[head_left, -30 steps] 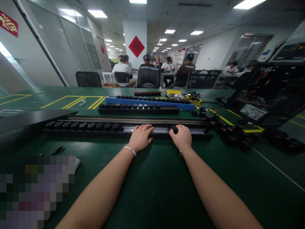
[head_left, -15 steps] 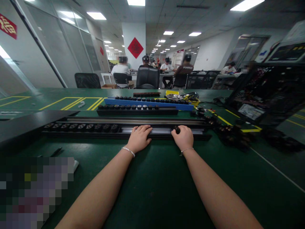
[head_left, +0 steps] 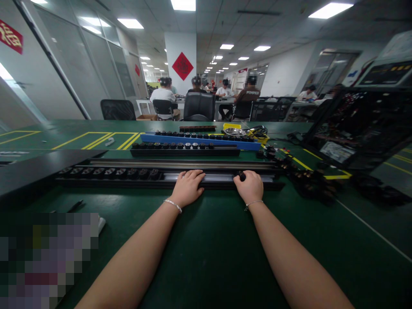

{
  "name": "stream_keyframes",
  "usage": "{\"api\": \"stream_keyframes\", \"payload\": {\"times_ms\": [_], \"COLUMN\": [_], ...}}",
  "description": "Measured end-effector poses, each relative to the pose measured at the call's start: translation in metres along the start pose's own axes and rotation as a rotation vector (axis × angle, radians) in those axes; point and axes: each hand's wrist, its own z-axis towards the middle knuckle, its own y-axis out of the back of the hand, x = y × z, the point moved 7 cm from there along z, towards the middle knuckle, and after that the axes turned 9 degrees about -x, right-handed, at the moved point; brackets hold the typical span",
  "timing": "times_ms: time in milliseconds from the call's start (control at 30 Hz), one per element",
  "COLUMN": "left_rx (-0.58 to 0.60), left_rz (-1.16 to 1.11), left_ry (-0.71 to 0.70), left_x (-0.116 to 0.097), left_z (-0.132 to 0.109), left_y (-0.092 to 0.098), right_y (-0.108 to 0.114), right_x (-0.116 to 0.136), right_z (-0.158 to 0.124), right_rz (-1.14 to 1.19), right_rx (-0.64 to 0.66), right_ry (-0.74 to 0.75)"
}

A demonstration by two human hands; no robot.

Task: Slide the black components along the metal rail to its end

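A long black rail (head_left: pixel 219 185) with a pale inner channel lies crosswise in front of me. Several black round parts with metallic tops (head_left: pixel 110 172) sit in a row along its left half. My left hand (head_left: pixel 189 187) grips the rail near its middle, fingers over the channel and thumb on the near side. Farther right, my right hand (head_left: pixel 249 187) is closed on a small black round part (head_left: pixel 241 176) at the channel; my fingers partly hide it. Whether that part touches the channel floor I cannot tell.
Behind lie another black rail (head_left: pixel 186 152) and a blue rail (head_left: pixel 201 140), both carrying similar parts. Loose dark parts (head_left: pixel 305 178) are heaped at the right, near a large black open-fronted unit (head_left: pixel 350 124). A metal dish (head_left: pixel 234 131) stands farther back. People sit beyond the table.
My right hand has shifted slightly to the right along the rail with the small black part. My left hand has stayed in place.
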Motion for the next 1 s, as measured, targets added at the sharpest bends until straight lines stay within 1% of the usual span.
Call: {"api": "stream_keyframes", "payload": {"times_ms": [633, 1000], "left_rx": [-0.004, 0.019], "left_rz": [-0.006, -0.016], "left_ry": [-0.001, 0.006], "left_x": [0.0, -0.001], "left_z": [0.0, 0.0], "left_y": [0.001, 0.002], "right_y": [0.003, 0.005], "right_x": [-0.012, -0.022], "right_z": [0.003, 0.005], "right_rz": [-0.053, -0.037], "right_rx": [-0.029, -0.058], "right_ry": [-0.036, -0.048]}}
